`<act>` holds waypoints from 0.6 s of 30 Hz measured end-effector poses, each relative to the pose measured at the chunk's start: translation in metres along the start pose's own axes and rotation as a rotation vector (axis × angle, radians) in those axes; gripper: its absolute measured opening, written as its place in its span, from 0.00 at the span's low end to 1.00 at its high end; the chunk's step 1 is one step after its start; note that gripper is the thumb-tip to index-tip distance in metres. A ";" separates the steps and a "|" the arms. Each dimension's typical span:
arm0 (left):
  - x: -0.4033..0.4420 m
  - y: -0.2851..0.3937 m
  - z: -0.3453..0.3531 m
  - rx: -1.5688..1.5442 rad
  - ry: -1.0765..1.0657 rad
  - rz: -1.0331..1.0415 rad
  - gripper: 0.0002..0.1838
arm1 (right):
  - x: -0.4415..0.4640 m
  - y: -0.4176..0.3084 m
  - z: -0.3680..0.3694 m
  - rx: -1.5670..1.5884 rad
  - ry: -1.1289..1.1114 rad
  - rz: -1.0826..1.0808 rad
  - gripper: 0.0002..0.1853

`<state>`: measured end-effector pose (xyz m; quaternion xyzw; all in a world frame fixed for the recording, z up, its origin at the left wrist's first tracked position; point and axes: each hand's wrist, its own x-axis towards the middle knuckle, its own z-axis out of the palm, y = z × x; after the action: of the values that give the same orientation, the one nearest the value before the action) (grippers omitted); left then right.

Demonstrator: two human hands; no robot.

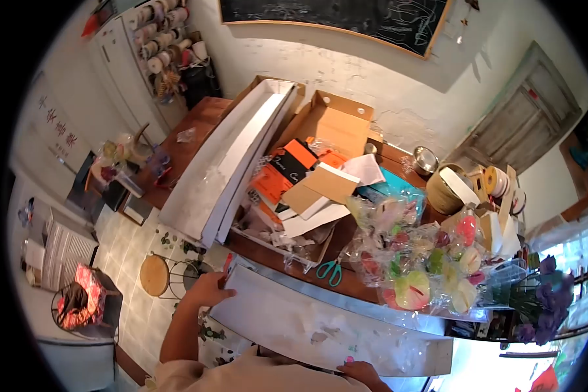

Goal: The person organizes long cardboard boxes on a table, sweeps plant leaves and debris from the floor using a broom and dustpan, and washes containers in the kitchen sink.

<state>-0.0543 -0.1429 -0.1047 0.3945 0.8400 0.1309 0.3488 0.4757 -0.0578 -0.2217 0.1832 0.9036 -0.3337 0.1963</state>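
A long white cardboard box [274, 294] lies slantwise in front of my body, its pale inner face scuffed and stained. My left hand [209, 291] is closed at the left end of it, with the thumb along the edge. Just above that hand a small red piece [228, 262] shows; I cannot tell what it is. My right hand [362, 374] grips the near long edge, partly cut off by the bottom of the view. A small pink spot [349, 359] is beside its fingertips. Teal-handled scissors [330, 272] lie on the table beyond the box.
Another long white box [242, 150] rests across the brown table [202, 117]. An open carton [333, 121] holds paper and orange packaging. Plastic-wrapped flowers [411, 291] are heaped at right, near a woven basket [443, 193] and metal bowl [425, 161]. A round stool [154, 275] stands left.
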 end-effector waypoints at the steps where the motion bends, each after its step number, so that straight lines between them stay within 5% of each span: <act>1: -0.002 -0.021 -0.003 0.051 0.010 0.034 0.21 | 0.015 -0.009 -0.009 -0.034 -0.042 -0.032 0.14; 3: -0.017 -0.059 -0.021 0.239 0.048 0.058 0.15 | 0.044 -0.047 -0.049 -0.067 -0.175 -0.058 0.11; 6: -0.073 -0.099 -0.061 0.354 0.078 0.019 0.11 | 0.065 -0.070 -0.052 0.121 -0.066 -0.362 0.09; 11: -0.232 -0.111 -0.125 0.283 0.196 -0.318 0.15 | 0.107 -0.129 -0.037 0.092 -0.097 -0.881 0.08; 12: -0.271 -0.109 -0.134 0.411 0.306 -0.193 0.14 | 0.107 -0.150 -0.041 0.109 -0.087 -0.935 0.08; 13: -0.310 -0.134 -0.137 0.276 0.338 -0.369 0.14 | 0.103 -0.165 -0.050 0.111 -0.082 -0.978 0.08; 14: -0.352 -0.163 -0.139 0.296 0.519 -0.207 0.11 | 0.098 -0.183 -0.057 0.113 -0.091 -0.978 0.08; 16: -0.435 -0.104 -0.143 0.041 0.614 -0.494 0.09 | 0.088 -0.209 -0.067 0.111 -0.120 -0.971 0.08; 17: -0.491 -0.189 -0.129 -0.018 1.011 -0.472 0.09 | 0.086 -0.218 -0.068 0.063 -0.019 -1.014 0.08; 18: -0.530 -0.149 -0.127 -0.049 0.967 -0.509 0.09 | 0.085 -0.227 -0.069 0.017 0.084 -1.055 0.07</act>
<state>0.0089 -0.6333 0.1691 0.0654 0.9702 0.2286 -0.0476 0.2821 -0.1553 -0.0934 -0.2816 0.8773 -0.3870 -0.0361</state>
